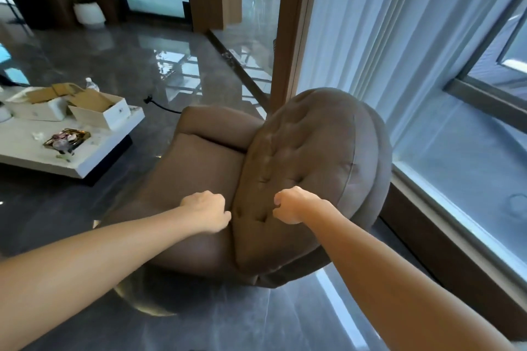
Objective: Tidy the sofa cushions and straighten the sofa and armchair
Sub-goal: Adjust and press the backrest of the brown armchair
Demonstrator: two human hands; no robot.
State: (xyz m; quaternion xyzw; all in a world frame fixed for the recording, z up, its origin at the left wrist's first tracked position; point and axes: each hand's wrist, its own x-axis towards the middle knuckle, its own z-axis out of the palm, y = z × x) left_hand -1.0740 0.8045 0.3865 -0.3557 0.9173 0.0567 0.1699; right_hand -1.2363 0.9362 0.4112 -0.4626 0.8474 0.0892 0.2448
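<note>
A brown armchair (194, 168) stands on the glossy grey floor in the middle of the head view. Its round tufted back cushion (302, 157) faces me, tilted toward the window. My left hand (206, 211) is closed on the cushion's left edge, where it meets the seat. My right hand (289, 205) is a fist pinching the cushion's fabric near its lower middle. The chair's metal base (134, 299) shows below the seat.
A low white coffee table (85, 162) at the left carries two open boxes (99, 111), a water bottle (91, 85) and a snack packet (67, 138). White curtains (385, 45) and a window ledge (456, 202) run along the right. A wooden post (288, 37) stands behind the chair.
</note>
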